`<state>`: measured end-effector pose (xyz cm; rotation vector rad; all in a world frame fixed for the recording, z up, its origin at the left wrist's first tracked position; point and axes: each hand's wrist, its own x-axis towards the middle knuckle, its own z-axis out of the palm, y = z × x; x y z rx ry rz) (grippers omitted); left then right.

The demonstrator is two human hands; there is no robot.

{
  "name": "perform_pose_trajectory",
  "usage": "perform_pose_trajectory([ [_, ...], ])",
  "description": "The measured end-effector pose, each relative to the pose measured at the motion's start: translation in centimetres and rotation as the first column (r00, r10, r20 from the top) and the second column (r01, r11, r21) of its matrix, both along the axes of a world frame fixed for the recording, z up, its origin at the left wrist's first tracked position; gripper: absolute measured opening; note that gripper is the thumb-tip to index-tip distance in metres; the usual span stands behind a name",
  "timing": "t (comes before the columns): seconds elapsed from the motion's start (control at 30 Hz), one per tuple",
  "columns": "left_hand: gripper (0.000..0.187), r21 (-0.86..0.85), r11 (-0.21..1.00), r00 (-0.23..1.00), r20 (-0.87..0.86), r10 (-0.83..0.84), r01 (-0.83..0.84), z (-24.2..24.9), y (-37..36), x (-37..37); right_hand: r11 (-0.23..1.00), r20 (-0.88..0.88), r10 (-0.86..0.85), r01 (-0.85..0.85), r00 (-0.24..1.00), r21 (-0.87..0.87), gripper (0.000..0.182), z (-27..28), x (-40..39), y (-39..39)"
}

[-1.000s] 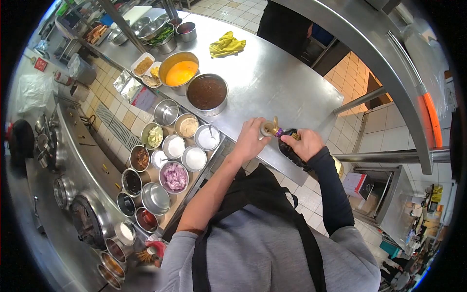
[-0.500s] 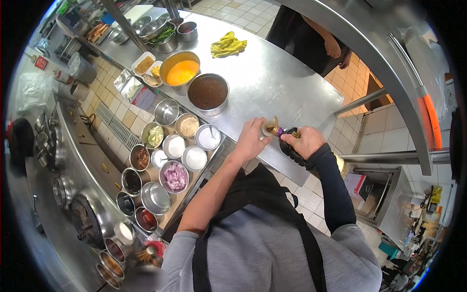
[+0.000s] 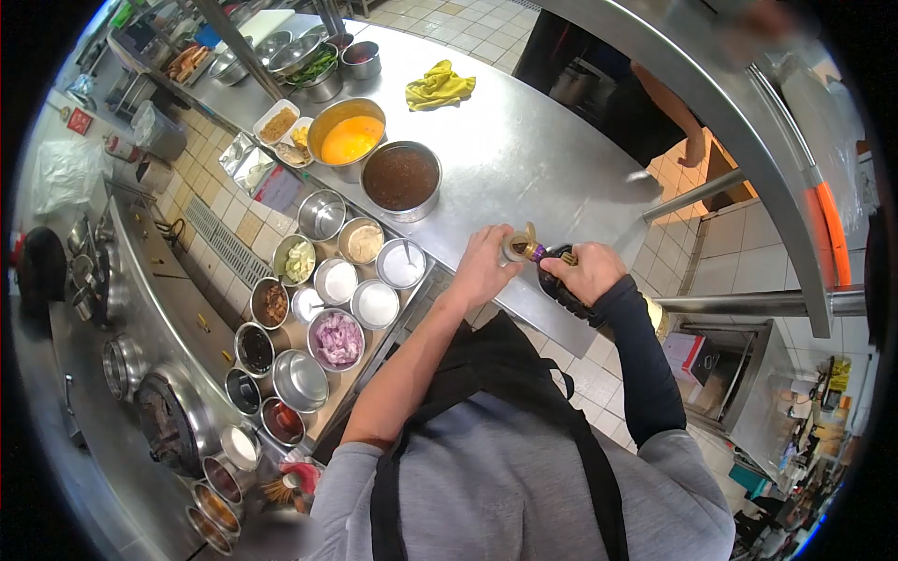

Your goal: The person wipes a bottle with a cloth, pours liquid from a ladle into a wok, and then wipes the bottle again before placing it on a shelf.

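Note:
My left hand [image 3: 486, 262] is wrapped round a small round container [image 3: 514, 247], held over the steel table [image 3: 533, 178] near its front edge. In my right hand [image 3: 587, 273] is a large dark bottle [image 3: 564, 297], tilted, its purple-ringed neck pointing left. The mouth of the bottle meets the container's opening, and a flipped-up cap shows there. What is inside the container is hard to make out. A pot of dark brown sauce [image 3: 401, 178] stands beyond my left hand.
A pot of orange liquid [image 3: 348, 138] and a yellow cloth [image 3: 440, 86] lie farther back. Several steel bowls of ingredients, one with chopped onion [image 3: 336, 339], stand at the left. Across the table is another person's arm [image 3: 675, 110]. A steel post [image 3: 692, 194] rises at the right.
The other person across the table has shifted to the right, uncovering a pot behind. My hands, the bottle and the container look unmoved.

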<state>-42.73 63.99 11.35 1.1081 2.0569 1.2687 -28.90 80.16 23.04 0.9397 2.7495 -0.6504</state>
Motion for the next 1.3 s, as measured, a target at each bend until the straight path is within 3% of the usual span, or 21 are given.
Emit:
perform_pose_trajectory([
  [1.3,0.064,0.0,1.0,0.998,0.061,-0.002,0.002,-1.1,0.0,-0.3,1.0,0.055,0.022,-0.023,0.998,0.018,0.069,0.6,-0.6,-0.4],
])
